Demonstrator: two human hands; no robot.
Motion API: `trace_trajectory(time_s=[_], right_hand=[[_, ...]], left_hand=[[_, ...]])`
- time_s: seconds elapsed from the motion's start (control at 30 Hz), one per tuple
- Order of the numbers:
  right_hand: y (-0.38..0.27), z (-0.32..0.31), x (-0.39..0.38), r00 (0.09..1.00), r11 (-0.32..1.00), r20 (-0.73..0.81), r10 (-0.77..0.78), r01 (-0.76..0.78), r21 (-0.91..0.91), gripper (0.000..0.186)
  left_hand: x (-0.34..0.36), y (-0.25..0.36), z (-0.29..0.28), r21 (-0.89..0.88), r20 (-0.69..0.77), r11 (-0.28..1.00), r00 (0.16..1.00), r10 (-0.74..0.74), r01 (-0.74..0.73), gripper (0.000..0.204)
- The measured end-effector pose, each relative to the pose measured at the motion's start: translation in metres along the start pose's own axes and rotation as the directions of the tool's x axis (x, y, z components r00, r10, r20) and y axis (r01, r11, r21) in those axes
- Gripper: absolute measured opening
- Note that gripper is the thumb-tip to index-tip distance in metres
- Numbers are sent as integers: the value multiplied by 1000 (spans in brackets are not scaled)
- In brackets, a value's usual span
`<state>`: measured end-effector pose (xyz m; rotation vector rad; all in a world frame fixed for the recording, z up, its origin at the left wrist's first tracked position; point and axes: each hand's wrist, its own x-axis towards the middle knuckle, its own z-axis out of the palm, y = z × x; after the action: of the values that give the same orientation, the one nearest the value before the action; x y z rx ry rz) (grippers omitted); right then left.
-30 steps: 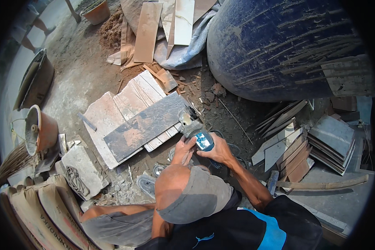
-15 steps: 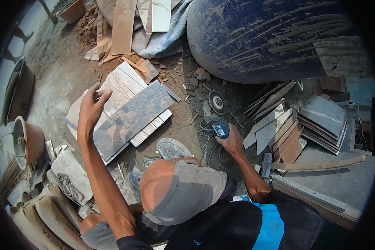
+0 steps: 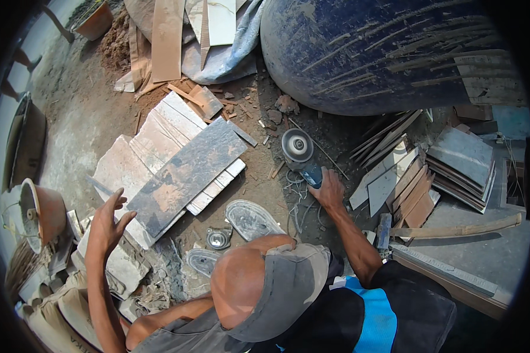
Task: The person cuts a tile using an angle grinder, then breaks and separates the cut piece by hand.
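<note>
My right hand (image 3: 331, 191) is closed around the dark body of an angle grinder (image 3: 312, 176). Its round disc (image 3: 298, 145) points away from me, face up, close to the ground. My left hand (image 3: 107, 226) is empty, with thumb and fingers apart, beside the near left corner of a dark grey tile (image 3: 188, 176). That tile has patches of pale dust and lies slantwise over a stack of whitish, ridged slabs (image 3: 159, 126). The grinder is to the right of the tile, apart from it. Loops of cable (image 3: 300, 206) lie below the grinder.
A big dusty blue drum (image 3: 371, 59) lies at the far right. Stacked tiles (image 3: 459, 165) and a wooden-handled hammer (image 3: 453, 229) are at right. Dusty sandals (image 3: 253, 220) and a small round-faced object (image 3: 219, 238) lie before my knee. An orange bucket (image 3: 50, 212) tips at left.
My left hand has moved from above the slabs down and left to the tile's near corner. My right hand has shifted the grinder slightly, turning its disc more face up.
</note>
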<state>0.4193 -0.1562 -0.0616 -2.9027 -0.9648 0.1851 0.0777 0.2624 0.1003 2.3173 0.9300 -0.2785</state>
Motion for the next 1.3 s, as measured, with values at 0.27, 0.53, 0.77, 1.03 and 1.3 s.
trace_trajectory(time_s=[0.27, 0.53, 0.77, 1.03, 1.3], right_hand=[[-1, 9, -2, 999, 999, -11, -48, 47, -24, 70], [0, 5, -4, 998, 1000, 57, -18, 18, 4, 71], [-8, -7, -7, 996, 998, 78, -45, 41, 47, 74], [4, -19, -21, 996, 1000, 87, 22, -23, 21, 77], [-107, -80, 4, 930, 878, -317, -188, 303, 370, 52]], left_hand=[[-11, -20, 90, -112, -197, 992, 977, -79, 57, 56], [7, -29, 118, 221, -213, 974, 977, 0, 48, 107], [16, -48, 128, 185, -125, 982, 992, -10, 34, 134], [13, -56, 132, 249, -195, 967, 976, 98, -47, 127], [0, -41, 120, 261, -103, 965, 995, 18, 10, 131]])
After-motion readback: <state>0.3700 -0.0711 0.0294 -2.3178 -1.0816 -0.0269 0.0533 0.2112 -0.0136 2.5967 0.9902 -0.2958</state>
